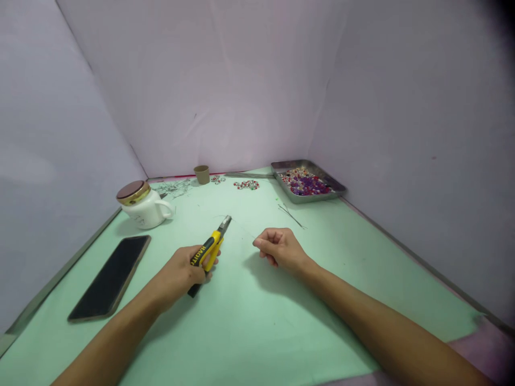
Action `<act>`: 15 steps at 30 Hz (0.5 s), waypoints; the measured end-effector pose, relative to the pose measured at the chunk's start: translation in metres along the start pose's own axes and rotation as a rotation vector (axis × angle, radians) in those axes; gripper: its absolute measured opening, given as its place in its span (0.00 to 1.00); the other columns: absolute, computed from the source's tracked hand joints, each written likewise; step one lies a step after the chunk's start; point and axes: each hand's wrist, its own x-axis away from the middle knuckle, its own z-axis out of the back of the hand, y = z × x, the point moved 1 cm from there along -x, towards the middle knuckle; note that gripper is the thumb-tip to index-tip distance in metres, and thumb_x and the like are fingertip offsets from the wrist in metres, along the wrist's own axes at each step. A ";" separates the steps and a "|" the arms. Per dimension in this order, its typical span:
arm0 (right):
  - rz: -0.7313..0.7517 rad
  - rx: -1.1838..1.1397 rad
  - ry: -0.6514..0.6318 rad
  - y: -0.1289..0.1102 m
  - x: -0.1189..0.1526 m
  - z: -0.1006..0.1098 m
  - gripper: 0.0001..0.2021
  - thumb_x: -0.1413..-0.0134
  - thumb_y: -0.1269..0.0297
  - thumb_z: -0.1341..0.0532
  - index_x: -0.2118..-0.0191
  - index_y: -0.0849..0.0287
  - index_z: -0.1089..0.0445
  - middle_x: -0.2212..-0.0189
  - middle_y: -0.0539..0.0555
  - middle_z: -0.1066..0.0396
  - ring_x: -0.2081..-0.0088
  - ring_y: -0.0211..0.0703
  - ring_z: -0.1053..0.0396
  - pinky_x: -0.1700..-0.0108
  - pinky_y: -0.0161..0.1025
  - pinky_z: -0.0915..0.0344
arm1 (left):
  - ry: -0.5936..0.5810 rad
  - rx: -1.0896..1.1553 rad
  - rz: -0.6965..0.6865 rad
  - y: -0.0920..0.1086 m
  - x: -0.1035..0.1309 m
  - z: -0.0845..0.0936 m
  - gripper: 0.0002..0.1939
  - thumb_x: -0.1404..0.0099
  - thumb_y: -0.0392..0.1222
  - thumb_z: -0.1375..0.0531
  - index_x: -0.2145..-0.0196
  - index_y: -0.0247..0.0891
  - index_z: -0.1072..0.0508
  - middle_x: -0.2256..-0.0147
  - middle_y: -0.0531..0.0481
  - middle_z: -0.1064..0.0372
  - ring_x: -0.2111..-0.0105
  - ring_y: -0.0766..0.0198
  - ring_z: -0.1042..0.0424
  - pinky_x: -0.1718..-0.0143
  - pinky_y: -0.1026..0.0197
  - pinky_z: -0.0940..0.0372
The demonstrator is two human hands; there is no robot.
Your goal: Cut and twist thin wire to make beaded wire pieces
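Note:
My left hand (192,271) is wrapped round yellow-and-black pliers (212,248), whose metal jaws point up and away over the table. A thin wire (243,229) runs from near the jaws to my right hand (279,247). Thumb and forefinger of that hand pinch the wire's near end. Whether the jaws grip the wire I cannot tell. Beyond my right hand lie a few short pieces of dark wire (292,216) on the green cloth.
A phone (110,279) and a lidded white mug (147,210) stand at left, with tangled wire (176,187) behind. Along the back are a small brown cup (201,175), beaded pieces (247,185) and long wires (249,175). A metal tray (309,199) of beads is back right, near the wall.

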 end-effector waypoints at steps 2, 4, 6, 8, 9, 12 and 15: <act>0.006 -0.009 0.002 0.001 -0.001 0.001 0.10 0.60 0.61 0.41 0.81 0.62 0.38 0.87 0.46 0.38 0.89 0.27 0.46 0.88 0.26 0.51 | -0.040 -0.009 -0.005 0.001 0.002 -0.002 0.12 0.60 0.30 0.49 0.73 0.35 0.35 0.76 0.52 0.40 0.72 0.62 0.39 0.74 0.62 0.44; -0.002 -0.035 0.005 0.002 -0.002 0.002 0.10 0.60 0.61 0.41 0.80 0.62 0.37 0.86 0.46 0.38 0.89 0.27 0.46 0.88 0.26 0.51 | -0.078 -0.034 -0.005 0.003 0.004 -0.005 0.11 0.60 0.30 0.49 0.74 0.35 0.36 0.76 0.51 0.40 0.73 0.62 0.39 0.75 0.62 0.45; -0.019 -0.079 0.002 0.004 -0.003 0.002 0.10 0.61 0.60 0.40 0.79 0.62 0.37 0.86 0.46 0.38 0.89 0.27 0.46 0.89 0.26 0.51 | -0.116 -0.064 -0.007 0.005 0.006 -0.009 0.11 0.60 0.30 0.49 0.74 0.35 0.36 0.75 0.51 0.39 0.74 0.64 0.39 0.76 0.63 0.46; -0.043 -0.123 -0.012 0.004 -0.004 0.002 0.10 0.61 0.60 0.39 0.79 0.62 0.37 0.86 0.46 0.37 0.89 0.26 0.47 0.89 0.26 0.52 | -0.156 -0.091 -0.024 0.006 0.007 -0.011 0.11 0.60 0.29 0.50 0.74 0.35 0.36 0.74 0.52 0.40 0.75 0.66 0.41 0.76 0.64 0.47; -0.059 -0.142 -0.021 0.004 -0.004 0.002 0.10 0.62 0.60 0.39 0.79 0.63 0.36 0.87 0.46 0.37 0.89 0.26 0.47 0.89 0.26 0.52 | -0.169 -0.102 -0.035 0.006 0.008 -0.012 0.11 0.59 0.29 0.51 0.74 0.35 0.36 0.75 0.53 0.40 0.75 0.66 0.41 0.76 0.64 0.48; -0.118 -0.200 -0.048 0.004 -0.003 0.002 0.10 0.63 0.61 0.38 0.78 0.63 0.36 0.87 0.45 0.38 0.89 0.25 0.47 0.89 0.26 0.53 | -0.176 -0.119 -0.066 0.005 0.007 -0.013 0.11 0.59 0.29 0.52 0.75 0.36 0.38 0.75 0.54 0.41 0.75 0.67 0.42 0.76 0.64 0.48; -0.174 -0.266 -0.077 0.003 -0.003 0.002 0.08 0.64 0.63 0.39 0.78 0.63 0.35 0.88 0.45 0.39 0.90 0.25 0.48 0.90 0.25 0.54 | -0.143 -0.127 -0.055 0.005 0.006 -0.009 0.10 0.60 0.28 0.51 0.75 0.36 0.39 0.76 0.54 0.41 0.75 0.66 0.41 0.76 0.64 0.48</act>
